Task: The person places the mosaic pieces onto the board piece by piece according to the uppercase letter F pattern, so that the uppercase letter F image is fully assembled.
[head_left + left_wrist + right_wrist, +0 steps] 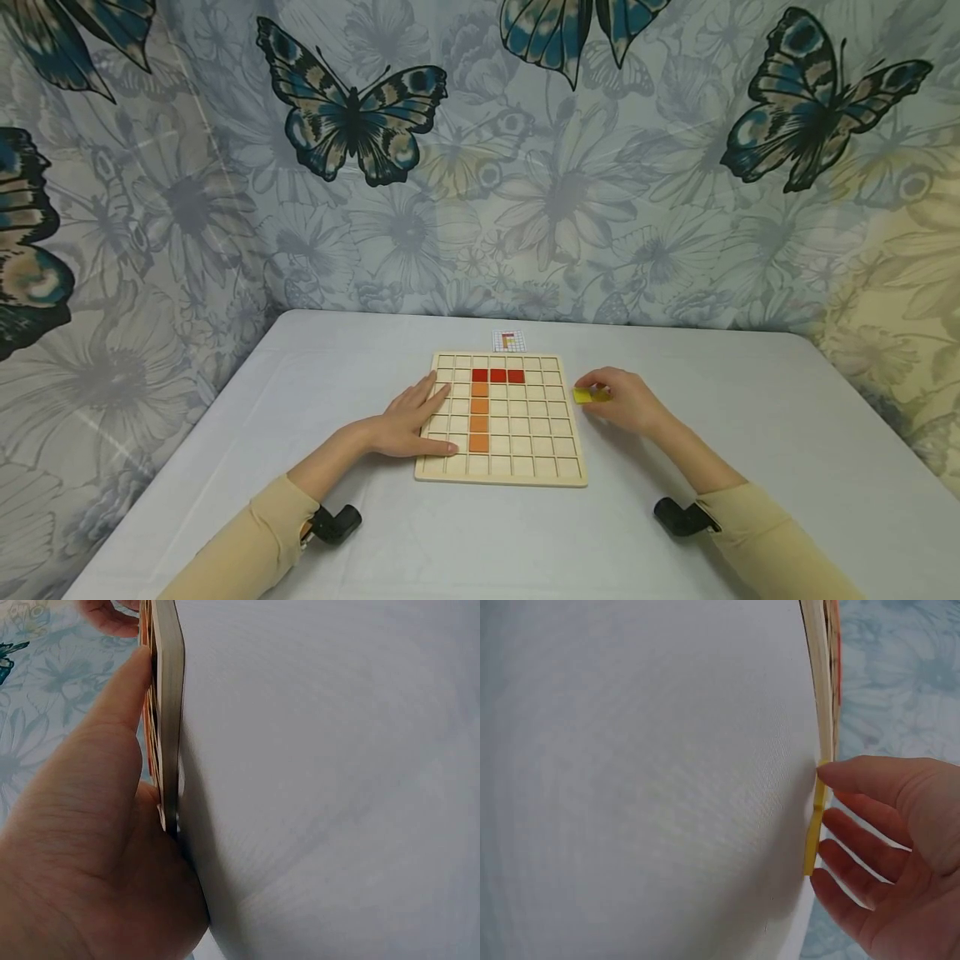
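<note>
A light wooden grid board (534, 433) lies on the table, with several orange tiles (479, 407) in a column under a row of three red tiles (498, 376). My left hand (408, 421) rests spread over the board's left edge; in the left wrist view its thumb (124, 697) lies along that edge. Just off the board's right side, my right hand (621, 400) pinches a yellow tile (582, 395). The right wrist view has two yellow pieces (811, 844) end to end at the fingertips, the upper one under the thumb. Fingers partly hide them in the head view.
A small printed card (509, 341) with a coloured grid pattern lies just behind the board. White cloth covers the table (360, 350), and a butterfly-patterned curtain (465, 225) hangs behind it. Both wrists carry black cameras (336, 524).
</note>
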`<state>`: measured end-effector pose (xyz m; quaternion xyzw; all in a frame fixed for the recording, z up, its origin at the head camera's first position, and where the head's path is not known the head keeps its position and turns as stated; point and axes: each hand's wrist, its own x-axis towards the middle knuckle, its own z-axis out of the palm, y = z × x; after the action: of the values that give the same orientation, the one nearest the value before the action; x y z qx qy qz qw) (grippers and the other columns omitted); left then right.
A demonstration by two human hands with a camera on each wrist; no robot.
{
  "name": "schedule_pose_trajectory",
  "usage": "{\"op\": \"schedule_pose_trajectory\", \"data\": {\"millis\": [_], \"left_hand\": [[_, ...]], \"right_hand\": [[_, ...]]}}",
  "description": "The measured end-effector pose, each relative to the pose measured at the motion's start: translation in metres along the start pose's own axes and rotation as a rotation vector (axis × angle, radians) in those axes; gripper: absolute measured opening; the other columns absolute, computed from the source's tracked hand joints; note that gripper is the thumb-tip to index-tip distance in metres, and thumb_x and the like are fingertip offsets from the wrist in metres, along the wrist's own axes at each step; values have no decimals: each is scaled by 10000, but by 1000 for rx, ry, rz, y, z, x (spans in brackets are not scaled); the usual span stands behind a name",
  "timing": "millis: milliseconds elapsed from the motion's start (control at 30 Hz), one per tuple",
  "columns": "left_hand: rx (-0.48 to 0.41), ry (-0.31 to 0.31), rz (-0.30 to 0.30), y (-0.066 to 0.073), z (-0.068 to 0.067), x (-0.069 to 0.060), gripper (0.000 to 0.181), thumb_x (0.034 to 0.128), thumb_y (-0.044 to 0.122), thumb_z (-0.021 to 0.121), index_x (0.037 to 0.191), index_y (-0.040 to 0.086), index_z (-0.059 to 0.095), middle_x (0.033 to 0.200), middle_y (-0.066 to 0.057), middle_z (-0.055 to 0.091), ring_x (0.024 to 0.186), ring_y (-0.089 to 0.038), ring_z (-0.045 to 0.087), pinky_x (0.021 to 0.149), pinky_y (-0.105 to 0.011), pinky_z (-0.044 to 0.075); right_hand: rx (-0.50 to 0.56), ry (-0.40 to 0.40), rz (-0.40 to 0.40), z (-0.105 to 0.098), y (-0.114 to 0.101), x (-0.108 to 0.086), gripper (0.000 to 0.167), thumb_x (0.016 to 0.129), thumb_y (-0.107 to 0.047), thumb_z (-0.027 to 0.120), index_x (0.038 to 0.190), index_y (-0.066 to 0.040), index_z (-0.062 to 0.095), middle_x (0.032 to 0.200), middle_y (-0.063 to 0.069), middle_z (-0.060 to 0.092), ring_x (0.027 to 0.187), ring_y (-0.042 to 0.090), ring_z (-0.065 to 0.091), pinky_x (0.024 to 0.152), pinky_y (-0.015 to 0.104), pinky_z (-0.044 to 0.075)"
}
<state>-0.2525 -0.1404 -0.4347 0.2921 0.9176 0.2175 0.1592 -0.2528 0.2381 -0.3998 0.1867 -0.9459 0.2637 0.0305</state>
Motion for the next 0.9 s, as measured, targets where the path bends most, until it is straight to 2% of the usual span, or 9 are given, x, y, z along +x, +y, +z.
{"op": "schedule_pose_trajectory", "data": {"millis": [200,400,700,900], "left_hand": [[4,4,3,0,0,0,1060,843,708,558,1583,180,13,1610,-86,-179,1470,-211,-132,1176,-439,-32],[-3,-1,-2,1,-1,0,1062,841,708,563,1582,184,12,1609,-76,-185,1469,-203,-136,1176,-433,-35],[-11,0,-5,1,-1,0,1052,845,694,571,1582,187,17,1608,-64,-188,1470,-205,-133,1176,-438,-32],[-13,3,-6,2,-1,-1,1051,846,694,569,1583,184,19,1610,-70,-183,1471,-206,-132,1176,-442,-29]], "right_hand": [[-15,-23,23,-1,-1,2,268,818,-36,755,1076,-5,690,1021,110,678,919,267,601,853,479,505],[-29,-14,32,-2,-1,1,271,807,-53,765,1062,5,694,935,74,670,870,243,598,804,435,517],[-31,-9,20,-4,1,-1,255,811,-78,762,1046,-3,697,926,62,679,864,244,613,780,424,514],[-23,10,40,-4,2,-3,253,804,-93,773,1034,-15,700,893,44,676,840,228,616,721,372,507]]}}
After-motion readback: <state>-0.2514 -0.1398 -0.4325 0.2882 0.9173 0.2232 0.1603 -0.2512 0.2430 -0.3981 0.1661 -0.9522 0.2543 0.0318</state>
